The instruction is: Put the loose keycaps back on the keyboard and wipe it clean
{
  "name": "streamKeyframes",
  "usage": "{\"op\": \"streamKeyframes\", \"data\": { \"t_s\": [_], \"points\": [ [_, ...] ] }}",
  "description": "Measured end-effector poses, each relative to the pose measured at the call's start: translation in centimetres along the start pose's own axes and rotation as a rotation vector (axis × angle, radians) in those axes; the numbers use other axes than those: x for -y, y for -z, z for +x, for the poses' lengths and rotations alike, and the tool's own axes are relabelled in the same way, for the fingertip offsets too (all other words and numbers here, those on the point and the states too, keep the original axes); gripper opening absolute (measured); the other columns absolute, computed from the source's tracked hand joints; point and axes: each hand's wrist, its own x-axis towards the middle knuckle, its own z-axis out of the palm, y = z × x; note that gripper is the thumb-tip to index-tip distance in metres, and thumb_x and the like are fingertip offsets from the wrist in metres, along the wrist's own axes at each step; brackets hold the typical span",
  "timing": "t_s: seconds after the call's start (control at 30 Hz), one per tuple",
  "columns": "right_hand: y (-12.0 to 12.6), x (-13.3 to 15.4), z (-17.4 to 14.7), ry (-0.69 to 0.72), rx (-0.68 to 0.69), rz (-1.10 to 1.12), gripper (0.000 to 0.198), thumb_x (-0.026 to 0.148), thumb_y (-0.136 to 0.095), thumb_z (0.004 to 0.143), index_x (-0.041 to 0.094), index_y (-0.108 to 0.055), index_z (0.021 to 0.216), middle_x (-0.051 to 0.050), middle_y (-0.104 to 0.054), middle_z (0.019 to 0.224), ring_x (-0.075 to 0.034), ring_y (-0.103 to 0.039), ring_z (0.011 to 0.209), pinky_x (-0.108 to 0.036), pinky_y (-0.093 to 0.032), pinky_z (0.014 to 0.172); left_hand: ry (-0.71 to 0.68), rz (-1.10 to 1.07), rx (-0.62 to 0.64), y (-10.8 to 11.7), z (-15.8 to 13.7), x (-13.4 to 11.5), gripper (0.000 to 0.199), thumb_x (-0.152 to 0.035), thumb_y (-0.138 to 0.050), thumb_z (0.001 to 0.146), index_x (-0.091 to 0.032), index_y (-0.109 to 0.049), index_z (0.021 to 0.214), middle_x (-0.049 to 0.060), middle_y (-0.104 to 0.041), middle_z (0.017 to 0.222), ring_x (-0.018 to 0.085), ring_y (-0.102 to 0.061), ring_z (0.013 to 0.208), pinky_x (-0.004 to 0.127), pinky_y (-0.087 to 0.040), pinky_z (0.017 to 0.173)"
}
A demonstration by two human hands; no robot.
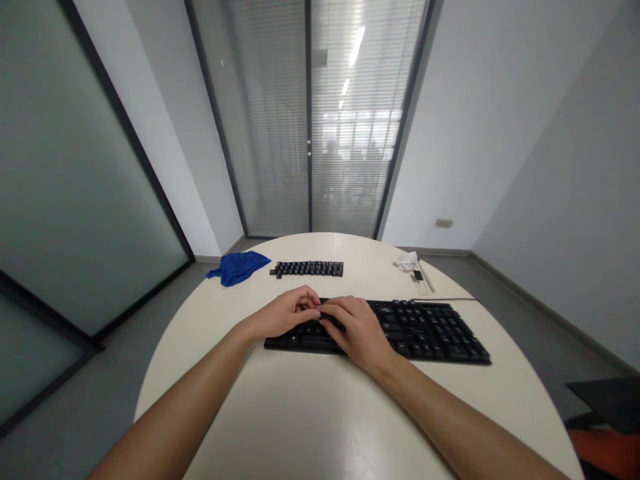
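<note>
A black computer keyboard (420,327) lies across the table in front of me. Over its left half, my left hand (287,312) and my right hand (357,327) meet at the fingertips. The left fingers are curled, with the thumb reaching toward the right hand. My right thumb and forefinger are drawn together close to the left thumb. Whatever small thing sits between the fingertips is too hidden to name. Beyond the keyboard, loose black keycaps (310,268) stand in neat rows.
A crumpled blue cloth (237,268) lies at the far left of the round white table (300,413). At the far right are a white tissue (406,261), a thin light-coloured stick (427,277) and a small black piece (418,275). A cable (445,299) runs behind the keyboard.
</note>
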Motion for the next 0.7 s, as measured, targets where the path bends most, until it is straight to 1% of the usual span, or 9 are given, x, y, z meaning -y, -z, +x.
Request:
{"op": "streamKeyframes", "data": {
  "t_s": [0.07, 0.13, 0.27, 0.37, 0.43, 0.53, 0.6, 0.7],
  "points": [
    [-0.1, -0.1, 0.0, -0.006, 0.000, -0.011, 0.017, 0.028, -0.062, 0.096, 0.023, -0.065, 0.112, -0.006, -0.072, 0.105, -0.022, -0.063, 0.097, -0.037, -0.043, 0.084, 0.022, 0.035, 0.003, 0.0, -0.1, -0.2, 0.021, -0.037, -0.060, 0.092, -0.018, -0.057, 0.100, 0.001, -0.066, 0.086, 0.017, -0.062, 0.082, 0.028, -0.047, 0.075],
    [-0.3, -0.2, -0.1, -0.029, -0.007, -0.016, 0.017, 0.031, -0.063, 0.096, 0.022, -0.067, 0.110, -0.006, -0.074, 0.100, -0.022, -0.064, 0.094, -0.037, -0.042, 0.084, 0.017, 0.130, -0.021, 0.1, -0.1, -0.5, 0.021, -0.037, -0.058, 0.093, -0.018, -0.061, 0.100, 0.003, -0.069, 0.090, 0.017, -0.063, 0.084, 0.029, -0.047, 0.076],
    [-0.6, -0.4, -0.1, -0.101, -0.026, -0.032, 0.020, 0.038, -0.065, 0.094, 0.021, -0.070, 0.104, -0.006, -0.075, 0.093, -0.022, -0.066, 0.089, -0.037, -0.043, 0.084, -0.075, 0.386, -0.056, 0.6, -0.3, -0.8, 0.019, -0.033, -0.061, 0.092, -0.020, -0.068, 0.105, 0.003, -0.072, 0.099, 0.018, -0.065, 0.090, 0.029, -0.048, 0.082],
    [-0.7, -0.6, -0.1, -0.146, -0.020, -0.050, 0.022, 0.042, -0.067, 0.092, 0.021, -0.072, 0.099, -0.005, -0.075, 0.090, -0.021, -0.066, 0.087, -0.036, -0.043, 0.082, -0.128, 0.584, -0.041, 0.9, -0.5, -0.9, 0.019, -0.030, -0.063, 0.091, -0.022, -0.071, 0.107, 0.002, -0.073, 0.099, 0.019, -0.065, 0.092, 0.029, -0.047, 0.083],
    [-0.8, -0.7, 0.0, -0.163, -0.012, -0.053, 0.022, 0.043, -0.069, 0.090, 0.022, -0.073, 0.095, -0.004, -0.075, 0.088, -0.021, -0.067, 0.086, -0.036, -0.043, 0.082, -0.140, 0.673, -0.029, 1.1, -0.6, -1.0, 0.020, -0.030, -0.064, 0.091, -0.023, -0.071, 0.108, 0.003, -0.073, 0.101, 0.020, -0.065, 0.095, 0.030, -0.046, 0.085],
    [-0.9, -0.7, 0.0, -0.162, 0.005, -0.045, 0.021, 0.043, -0.071, 0.089, 0.023, -0.073, 0.091, -0.002, -0.076, 0.086, -0.020, -0.066, 0.085, -0.036, -0.043, 0.081, -0.159, 0.710, -0.012, 1.0, -0.6, -1.3, 0.018, -0.032, -0.063, 0.092, -0.023, -0.071, 0.105, 0.003, -0.072, 0.104, 0.021, -0.064, 0.099, 0.029, -0.046, 0.088],
    [-0.9, -0.6, -0.1, -0.148, 0.024, -0.032, 0.021, 0.043, -0.071, 0.088, 0.023, -0.073, 0.092, -0.002, -0.076, 0.086, -0.020, -0.066, 0.086, -0.036, -0.043, 0.080, -0.159, 0.704, 0.001, 1.0, -0.7, -1.5, 0.018, -0.032, -0.061, 0.094, -0.024, -0.071, 0.105, 0.003, -0.071, 0.104, 0.020, -0.063, 0.100, 0.029, -0.046, 0.089],
    [-0.8, -0.4, 0.0, -0.145, 0.043, -0.005, 0.021, 0.042, -0.069, 0.090, 0.023, -0.072, 0.097, -0.003, -0.076, 0.092, -0.021, -0.066, 0.090, -0.036, -0.043, 0.082, -0.114, 0.712, 0.007, 1.7, -1.0, -1.4, 0.024, -0.031, -0.056, 0.096, -0.026, -0.070, 0.115, 0.003, -0.070, 0.110, 0.020, -0.063, 0.101, 0.029, -0.046, 0.090]
  ]
}}
